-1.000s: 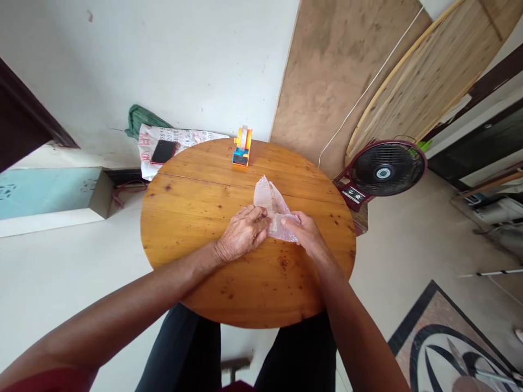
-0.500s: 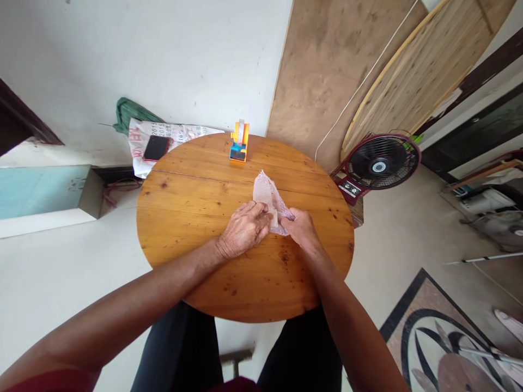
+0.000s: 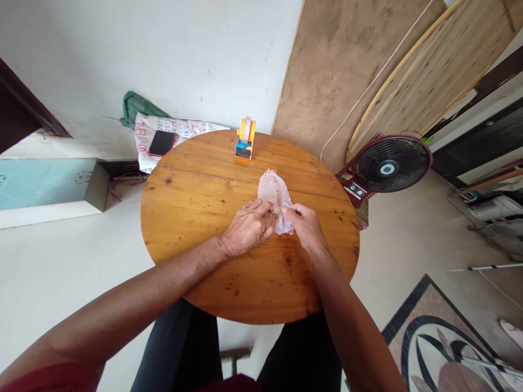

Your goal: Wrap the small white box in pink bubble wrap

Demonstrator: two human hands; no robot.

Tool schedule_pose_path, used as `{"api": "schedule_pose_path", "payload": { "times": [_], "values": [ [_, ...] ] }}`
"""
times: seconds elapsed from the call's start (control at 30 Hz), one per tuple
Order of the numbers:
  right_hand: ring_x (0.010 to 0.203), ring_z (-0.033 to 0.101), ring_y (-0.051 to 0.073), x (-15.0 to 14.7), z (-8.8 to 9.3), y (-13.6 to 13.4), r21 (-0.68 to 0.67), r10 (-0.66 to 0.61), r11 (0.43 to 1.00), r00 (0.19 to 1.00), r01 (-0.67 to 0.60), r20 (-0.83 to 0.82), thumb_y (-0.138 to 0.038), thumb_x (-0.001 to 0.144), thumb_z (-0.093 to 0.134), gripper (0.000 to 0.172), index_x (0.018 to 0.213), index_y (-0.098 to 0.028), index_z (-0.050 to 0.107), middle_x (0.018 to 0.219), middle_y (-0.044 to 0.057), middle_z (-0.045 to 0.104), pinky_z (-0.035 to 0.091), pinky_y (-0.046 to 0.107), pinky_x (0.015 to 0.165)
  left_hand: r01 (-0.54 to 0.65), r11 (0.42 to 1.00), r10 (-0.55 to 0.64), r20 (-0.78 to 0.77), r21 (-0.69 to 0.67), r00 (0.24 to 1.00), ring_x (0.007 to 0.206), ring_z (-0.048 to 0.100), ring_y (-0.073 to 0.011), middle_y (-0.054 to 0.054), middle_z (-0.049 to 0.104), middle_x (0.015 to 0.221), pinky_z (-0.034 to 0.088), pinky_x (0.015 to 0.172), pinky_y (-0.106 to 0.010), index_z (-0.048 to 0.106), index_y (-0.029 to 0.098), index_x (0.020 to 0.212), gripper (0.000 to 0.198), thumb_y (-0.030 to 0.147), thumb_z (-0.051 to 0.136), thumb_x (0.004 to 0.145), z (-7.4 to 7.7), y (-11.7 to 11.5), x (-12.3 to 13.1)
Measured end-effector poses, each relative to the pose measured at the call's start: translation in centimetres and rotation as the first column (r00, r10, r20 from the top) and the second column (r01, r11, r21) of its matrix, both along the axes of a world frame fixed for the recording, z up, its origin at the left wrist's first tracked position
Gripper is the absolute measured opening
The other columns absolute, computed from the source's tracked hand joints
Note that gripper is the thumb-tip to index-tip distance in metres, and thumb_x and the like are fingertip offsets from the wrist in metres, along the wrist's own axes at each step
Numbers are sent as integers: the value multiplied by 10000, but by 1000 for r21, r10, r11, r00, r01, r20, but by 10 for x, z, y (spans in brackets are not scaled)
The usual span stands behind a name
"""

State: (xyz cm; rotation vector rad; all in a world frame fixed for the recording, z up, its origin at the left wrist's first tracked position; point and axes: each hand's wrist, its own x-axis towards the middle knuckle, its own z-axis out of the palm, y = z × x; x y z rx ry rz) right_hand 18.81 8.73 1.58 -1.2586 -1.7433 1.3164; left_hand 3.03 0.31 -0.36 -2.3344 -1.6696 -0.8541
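A pale pink, translucent piece of bubble wrap [image 3: 269, 189] lies on the round wooden table [image 3: 188, 218], its narrower end pointing away from me. A brownish strip or seam runs along its middle; whether something is inside, I cannot tell. My left hand [image 3: 252, 226] rests on its left side, fingers curled and pressing down. On the right edge, my right hand [image 3: 304, 222] grips the wrap, with the thumb on top and the fingers partly hidden underneath. Beyond the wrap, toward the far edge, stands an orange and blue tape dispenser [image 3: 245, 140] with a roll of tape.
A black phone [image 3: 160, 143] lies on a white printed sack [image 3: 145, 159] left of the table. To the right stands a dark red electric fan [image 3: 387, 169]. A wall and a wooden board [image 3: 327, 65] rise behind the table.
My right hand has brought the wrap's raised right side inward and down, so it now lies flatter over the middle. My left hand stays pressed on it. The view has shifted slightly.
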Motion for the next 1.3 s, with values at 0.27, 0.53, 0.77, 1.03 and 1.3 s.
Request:
{"api": "schedule_pose_path", "payload": {
  "times": [0.27,0.53,0.77,1.03,1.3],
  "values": [
    [402,525,96,-9,15,2,72,117,989,976,-132,185,-358,762,586,190,693,-181,583,507,-37,566,376,188,370,65,998,-65,140,1,988,1006,561,-231,-110,608,1091,468,903,-374,683,168,993,243,213,456,919,-2,3,-1],
    [561,669,115,-9,38,-7,-51,226,974,949,-220,222,-227,822,502,170,819,-143,650,796,65,719,394,163,423,28,999,-17,307,-30,952,959,585,-241,-100,621,1012,495,854,-377,539,154,1075,244,219,525,840,-2,2,1],
    [745,723,159,-1,57,-13,-114,332,943,913,-314,235,-107,774,469,316,1002,-141,686,925,79,744,447,184,532,83,991,-8,592,-100,806,705,551,-141,-42,605,958,463,627,-277,488,186,1089,347,158,516,745,-2,1,-2],
    [762,674,165,-2,67,-14,54,465,853,801,-520,376,-98,805,439,302,943,-181,695,855,19,742,482,261,741,88,991,-6,630,-100,777,656,505,-117,-7,582,842,427,595,-249,513,187,1057,328,164,546,732,1,1,-1],
    [669,622,162,-14,66,-8,147,383,799,683,-582,622,-32,722,495,356,1014,-210,598,798,15,717,419,247,643,29,993,50,644,-112,763,831,590,-170,-55,622,998,475,699,-297,515,198,1017,324,341,666,769,-2,6,5]
  ]
}}
